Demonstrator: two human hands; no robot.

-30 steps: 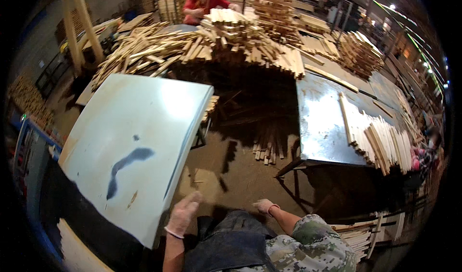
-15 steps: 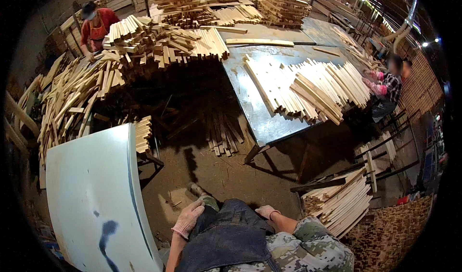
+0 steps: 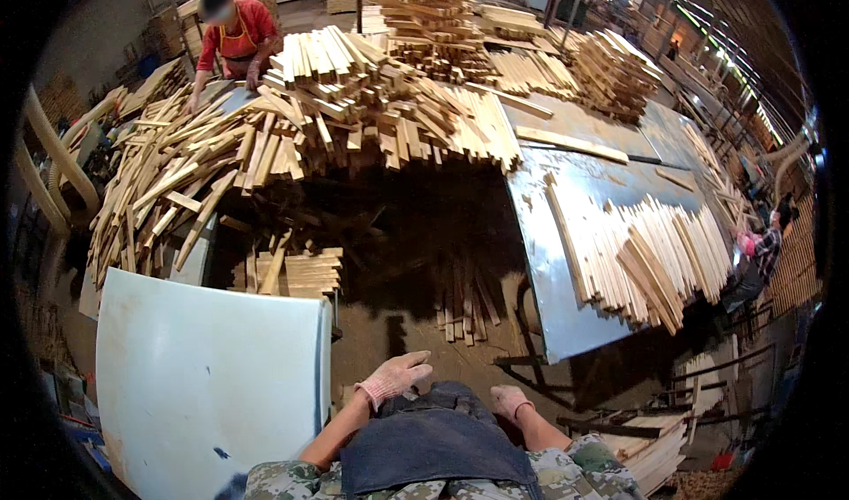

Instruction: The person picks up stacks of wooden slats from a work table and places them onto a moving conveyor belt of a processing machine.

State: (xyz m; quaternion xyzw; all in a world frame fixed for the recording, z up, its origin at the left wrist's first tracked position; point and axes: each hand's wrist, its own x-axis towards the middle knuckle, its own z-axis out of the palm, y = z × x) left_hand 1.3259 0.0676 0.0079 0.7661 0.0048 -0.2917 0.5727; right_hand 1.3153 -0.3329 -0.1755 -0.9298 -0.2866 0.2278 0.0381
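"Holding wooden strips [image 3: 619, 257]?"
"Left hand [image 3: 396, 380] is empty, fingers stretched out; right hand [image 3: 510, 403], can't tell."
"Where are they?"
"Many lie lined up on the metal table [image 3: 548, 279]; the messy heap [image 3: 190, 177] looks undone."

Gloves [image 3: 393, 381] of matt, knitted cloth; dark apron [image 3: 433, 451] of matt cloth. The tabletop [image 3: 543, 257] is smooth, glossy metal, the strips [image 3: 610, 257] bare wood; the pale blue panel [image 3: 212, 358] appears smooth.
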